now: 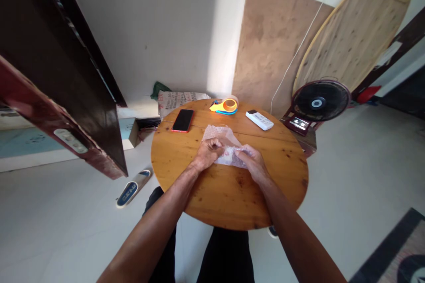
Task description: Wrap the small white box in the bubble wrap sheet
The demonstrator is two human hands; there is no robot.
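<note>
Both hands [209, 152] [251, 158] pinch bubble wrap [218, 133] on a round table

The left hand is curled nearly closed, its thumb and fingertips gripping the left side of the wrap. The right hand is also partly closed, with its thumb laid over the right side of the sheet and the other fingers bent around it, largely out of sight. The wrap lies near the middle of the wooden table [229, 199], between the two hands, with its far part spread flat beyond the fingers. A whitish, bunched patch shows between the fingertips; whether something is enclosed there, I cannot tell, since the hands and the cloudy plastic hide it.

Beyond the sheet, close to the table's far edge, sits a yellow-and-blue tape dispenser [219, 107] with a roll in it. To its left lies a dark-screened phone [183, 121] with a red edge; to its right, a white handheld device [259, 120] rests at a slant. All three are apart from the wrap, and the wrap's far part lies between the hands and the dispenser.

Past the table on the right stands a round black fan [318, 102]. Behind it, a large oval wooden panel [358, 30] and a brown board [275, 39] lean against the wall, a white cable [300, 46] running down across the board. A printed sack [179, 98] lies behind the table's far left edge, and a blue-and-white slipper [133, 189] is on the floor to the left.
</note>
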